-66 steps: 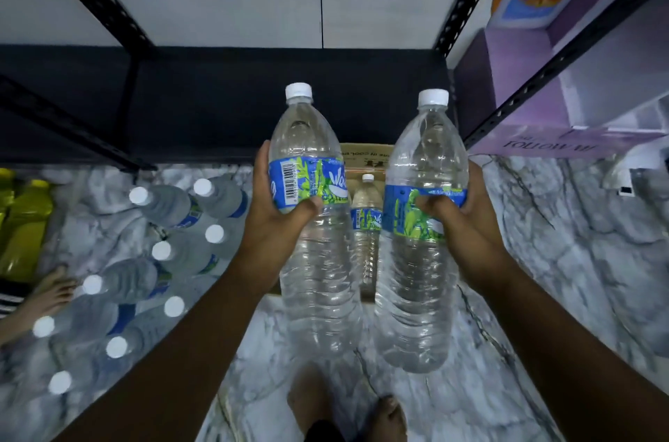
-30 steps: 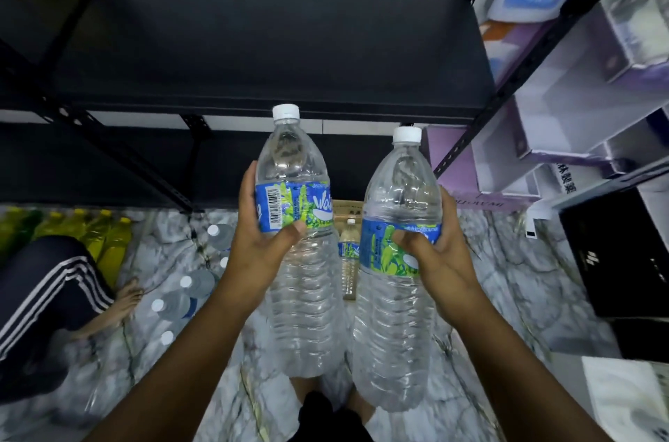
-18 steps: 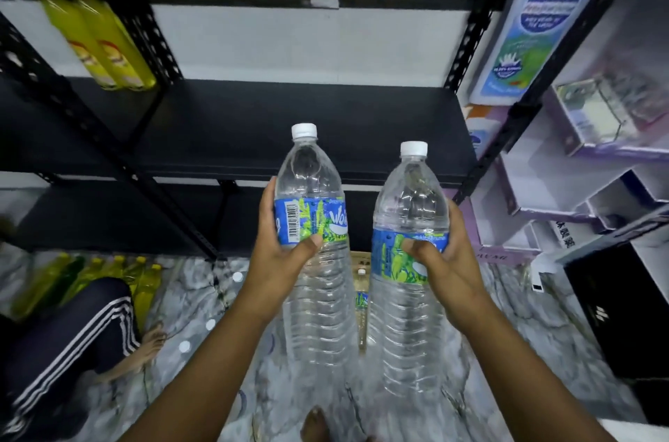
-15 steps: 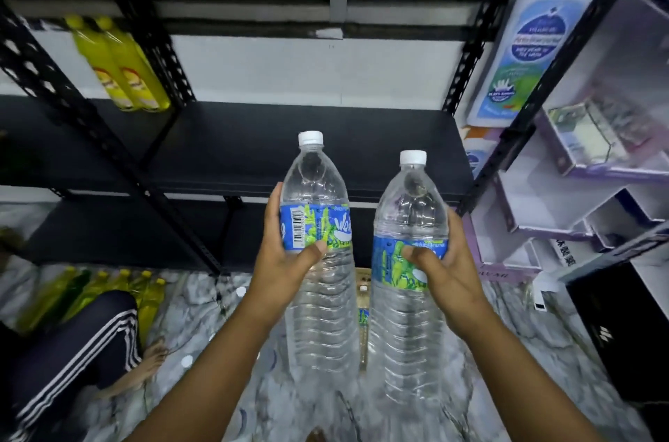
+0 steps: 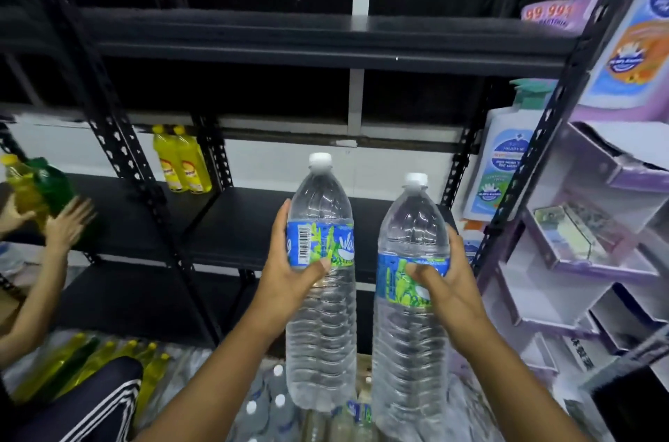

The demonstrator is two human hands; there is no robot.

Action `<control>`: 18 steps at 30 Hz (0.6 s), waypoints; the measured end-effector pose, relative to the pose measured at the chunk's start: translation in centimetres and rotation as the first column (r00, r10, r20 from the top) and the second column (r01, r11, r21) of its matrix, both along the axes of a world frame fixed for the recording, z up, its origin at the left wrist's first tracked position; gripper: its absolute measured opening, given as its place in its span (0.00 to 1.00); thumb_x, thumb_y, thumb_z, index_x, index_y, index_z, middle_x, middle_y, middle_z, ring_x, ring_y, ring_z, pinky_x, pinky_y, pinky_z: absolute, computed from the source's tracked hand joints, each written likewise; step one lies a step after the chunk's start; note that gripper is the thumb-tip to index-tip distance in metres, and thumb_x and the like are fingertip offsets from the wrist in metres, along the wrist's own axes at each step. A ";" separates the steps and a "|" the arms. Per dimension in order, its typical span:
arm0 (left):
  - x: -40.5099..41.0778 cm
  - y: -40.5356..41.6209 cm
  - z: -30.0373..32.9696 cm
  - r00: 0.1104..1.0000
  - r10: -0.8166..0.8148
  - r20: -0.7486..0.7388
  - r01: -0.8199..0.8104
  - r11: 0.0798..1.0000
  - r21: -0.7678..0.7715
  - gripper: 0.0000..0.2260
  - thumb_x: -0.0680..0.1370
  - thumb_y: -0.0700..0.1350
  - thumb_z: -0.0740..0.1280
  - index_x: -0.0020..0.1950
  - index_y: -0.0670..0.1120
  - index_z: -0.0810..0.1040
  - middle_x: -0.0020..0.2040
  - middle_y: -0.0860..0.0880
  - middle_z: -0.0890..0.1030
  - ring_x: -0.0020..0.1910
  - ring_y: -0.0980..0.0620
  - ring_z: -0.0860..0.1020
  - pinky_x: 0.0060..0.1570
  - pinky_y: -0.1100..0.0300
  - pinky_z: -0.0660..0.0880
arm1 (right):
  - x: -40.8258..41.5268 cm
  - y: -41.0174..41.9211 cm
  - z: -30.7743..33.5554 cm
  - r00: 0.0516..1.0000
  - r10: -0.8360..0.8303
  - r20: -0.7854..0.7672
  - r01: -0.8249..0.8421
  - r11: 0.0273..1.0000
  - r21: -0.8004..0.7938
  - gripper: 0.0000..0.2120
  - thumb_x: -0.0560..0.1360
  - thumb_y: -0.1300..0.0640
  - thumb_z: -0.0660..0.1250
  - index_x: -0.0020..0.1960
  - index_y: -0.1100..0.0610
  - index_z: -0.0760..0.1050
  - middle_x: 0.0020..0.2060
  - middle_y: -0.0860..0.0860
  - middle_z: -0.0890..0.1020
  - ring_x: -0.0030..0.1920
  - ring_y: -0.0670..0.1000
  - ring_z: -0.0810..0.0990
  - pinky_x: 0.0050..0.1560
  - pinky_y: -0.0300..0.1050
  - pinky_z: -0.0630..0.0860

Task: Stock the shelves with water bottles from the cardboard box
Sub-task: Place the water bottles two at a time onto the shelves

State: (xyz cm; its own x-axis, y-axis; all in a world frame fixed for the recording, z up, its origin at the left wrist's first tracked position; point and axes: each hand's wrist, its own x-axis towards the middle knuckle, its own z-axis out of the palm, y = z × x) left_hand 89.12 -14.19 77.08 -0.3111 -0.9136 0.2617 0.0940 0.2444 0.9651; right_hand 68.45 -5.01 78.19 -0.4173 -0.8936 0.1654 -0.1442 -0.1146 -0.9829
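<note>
While both water bottles are held upright in front of the black shelving, neither touches a shelf. The left bottle [image 5: 320,282] sits a little higher than the right bottle [image 5: 411,300], each clear, white-capped and banded with a blue and green label. The left hand [image 5: 289,278] grips its bottle at the label, thumb across the front and fingers wrapped round the far side. The right hand [image 5: 447,287] clamps its bottle the same way, thumb pressed on the label. Behind the bottles runs the middle shelf [image 5: 239,224], dark and bare near its front edge. Two yellow bottles [image 5: 182,161] stand at that shelf's back left corner, by a perforated upright. More water bottles [image 5: 269,409] lie on the floor below the arms. At the left edge another person's hands [image 5: 67,224] hold yellow and green bottles at the neighbouring shelf. A large white pump bottle [image 5: 503,159] stands at the right end, beside purple cartons [image 5: 586,242].
</note>
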 end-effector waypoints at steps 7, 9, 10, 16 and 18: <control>1.3 -2.1 4.6 0.999 0.002 -0.048 -0.007 0.994 -0.111 0.39 0.74 0.32 0.71 0.74 0.62 0.57 0.62 0.55 0.78 0.59 0.54 0.80 0.53 0.58 0.79 | 1.4 -2.7 4.4 0.999 0.037 -0.038 -0.040 0.995 -0.091 0.41 0.58 0.41 0.69 0.70 0.38 0.63 0.58 0.44 0.79 0.54 0.46 0.81 0.48 0.40 0.78; 1.5 -3.1 5.9 0.999 -0.001 -0.055 -0.007 0.991 -0.135 0.40 0.72 0.36 0.73 0.74 0.63 0.57 0.61 0.58 0.79 0.59 0.54 0.80 0.54 0.57 0.79 | 1.7 -3.8 5.5 0.998 0.035 -0.054 -0.042 0.991 -0.126 0.41 0.58 0.42 0.69 0.70 0.39 0.64 0.55 0.43 0.81 0.53 0.46 0.82 0.48 0.41 0.78; 1.9 -3.9 6.7 0.998 0.001 -0.065 -0.011 0.988 -0.152 0.40 0.71 0.37 0.73 0.74 0.63 0.57 0.60 0.59 0.80 0.59 0.55 0.80 0.54 0.57 0.79 | 2.1 -4.6 6.3 0.997 0.032 -0.066 -0.042 0.988 -0.147 0.40 0.58 0.42 0.69 0.69 0.39 0.64 0.52 0.42 0.82 0.51 0.45 0.82 0.47 0.40 0.78; 4.6 -9.4 12.1 0.995 -0.029 -0.095 0.002 0.963 -0.271 0.39 0.71 0.39 0.72 0.72 0.66 0.57 0.60 0.61 0.79 0.59 0.57 0.79 0.55 0.60 0.78 | 5.1 -9.7 11.7 0.993 0.046 -0.107 -0.073 0.961 -0.268 0.33 0.58 0.44 0.69 0.63 0.36 0.66 0.49 0.37 0.82 0.49 0.40 0.82 0.44 0.34 0.78; 5.7 -11.3 14.0 0.994 -0.044 -0.099 0.010 0.948 -0.317 0.38 0.73 0.36 0.71 0.71 0.65 0.57 0.62 0.57 0.78 0.59 0.57 0.80 0.54 0.62 0.77 | 6.2 -11.4 13.5 0.991 0.043 -0.126 -0.081 0.945 -0.316 0.34 0.60 0.47 0.70 0.65 0.38 0.65 0.48 0.35 0.82 0.48 0.37 0.81 0.43 0.30 0.76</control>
State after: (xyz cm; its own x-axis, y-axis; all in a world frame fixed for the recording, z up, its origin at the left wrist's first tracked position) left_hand 94.80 -25.49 91.05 -0.2907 -0.7709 0.5668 0.1996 0.5305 0.8238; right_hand 74.62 -16.41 91.68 -0.3235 -0.8094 0.4902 -0.2374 -0.4320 -0.8700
